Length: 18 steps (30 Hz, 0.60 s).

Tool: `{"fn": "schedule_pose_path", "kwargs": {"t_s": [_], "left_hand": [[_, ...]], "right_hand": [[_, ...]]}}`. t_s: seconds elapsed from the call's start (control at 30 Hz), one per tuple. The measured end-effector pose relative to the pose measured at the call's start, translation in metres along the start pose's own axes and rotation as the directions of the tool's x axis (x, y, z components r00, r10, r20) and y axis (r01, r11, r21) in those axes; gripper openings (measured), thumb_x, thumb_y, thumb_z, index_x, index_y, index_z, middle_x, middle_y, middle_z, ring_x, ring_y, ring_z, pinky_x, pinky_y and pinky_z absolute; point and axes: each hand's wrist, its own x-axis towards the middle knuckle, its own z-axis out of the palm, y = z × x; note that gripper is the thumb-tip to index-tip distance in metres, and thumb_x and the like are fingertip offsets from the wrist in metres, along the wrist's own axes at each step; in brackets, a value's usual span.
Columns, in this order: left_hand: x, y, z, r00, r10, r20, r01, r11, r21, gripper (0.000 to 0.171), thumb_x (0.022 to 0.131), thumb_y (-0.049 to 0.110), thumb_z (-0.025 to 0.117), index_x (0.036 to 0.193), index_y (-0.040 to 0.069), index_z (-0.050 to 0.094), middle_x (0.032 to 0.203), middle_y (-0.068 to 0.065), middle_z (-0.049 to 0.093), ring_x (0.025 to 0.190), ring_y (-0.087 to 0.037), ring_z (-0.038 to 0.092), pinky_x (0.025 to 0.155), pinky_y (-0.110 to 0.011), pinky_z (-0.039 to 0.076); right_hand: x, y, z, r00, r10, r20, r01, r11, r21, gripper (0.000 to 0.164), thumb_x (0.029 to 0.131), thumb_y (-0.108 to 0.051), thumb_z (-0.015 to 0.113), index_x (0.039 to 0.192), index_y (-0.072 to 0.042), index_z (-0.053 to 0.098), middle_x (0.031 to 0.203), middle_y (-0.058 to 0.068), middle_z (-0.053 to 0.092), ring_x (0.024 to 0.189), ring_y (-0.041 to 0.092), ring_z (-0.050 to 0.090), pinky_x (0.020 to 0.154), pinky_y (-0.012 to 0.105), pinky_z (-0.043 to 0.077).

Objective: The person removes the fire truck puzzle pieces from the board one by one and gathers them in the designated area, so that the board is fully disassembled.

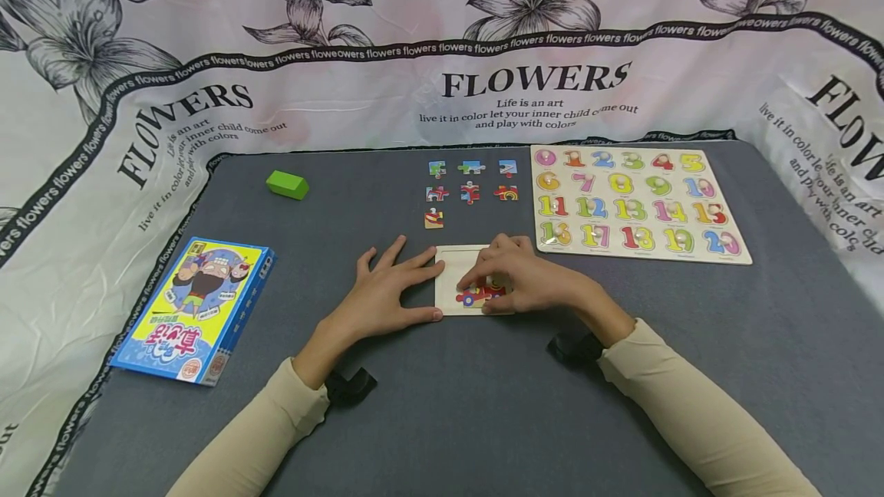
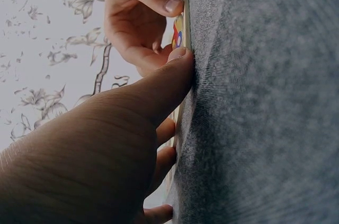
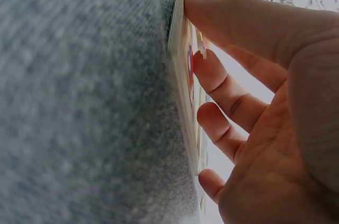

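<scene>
A small cream puzzle tray [image 1: 447, 271] lies flat on the grey table, with a picture of a red car [image 1: 476, 296] inside its frame. My left hand [image 1: 387, 290] has its fingers spread, thumb and fingertips right at the tray's left edge. Over the tray's right part, my right hand [image 1: 528, 276] bends its fingers and covers some of the picture. In the right wrist view, a thin puzzle piece [image 3: 201, 45] stands tilted off the tray between the right thumb and fingers, which pinch it. Most of that piece's face is hidden.
Several loose puzzle pieces [image 1: 470, 191] lie in rows beyond the tray. A number board [image 1: 642, 248] is at the back right. To the left are a green block [image 1: 287, 185] and a blue and yellow box [image 1: 196, 309]. Flower-printed cloth [image 1: 359, 98] hangs behind the table.
</scene>
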Motion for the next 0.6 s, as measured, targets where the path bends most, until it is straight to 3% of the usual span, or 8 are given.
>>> {"fn": "schedule_pose_path", "kwargs": {"t_s": [0.6], "left_hand": [[-0.0009, -0.0008, 0.0005, 1.0, 0.009, -0.004, -0.009, 1.0, -0.005, 0.076, 0.088, 0.058, 0.073, 0.154, 0.03, 0.047, 0.166, 0.005, 0.034, 0.16, -0.037, 0.011, 0.117, -0.074, 0.003]], "right_hand": [[0.0008, 0.0101, -0.0015, 0.997, -0.006, -0.082, 0.013, 0.996, 0.088, 0.039, 0.088, -0.02, 0.08, 0.127, -0.025, 0.073, 0.1, -0.009, 0.064, 0.095, 0.019, 0.043, 0.085, 0.042, 0.025]]}}
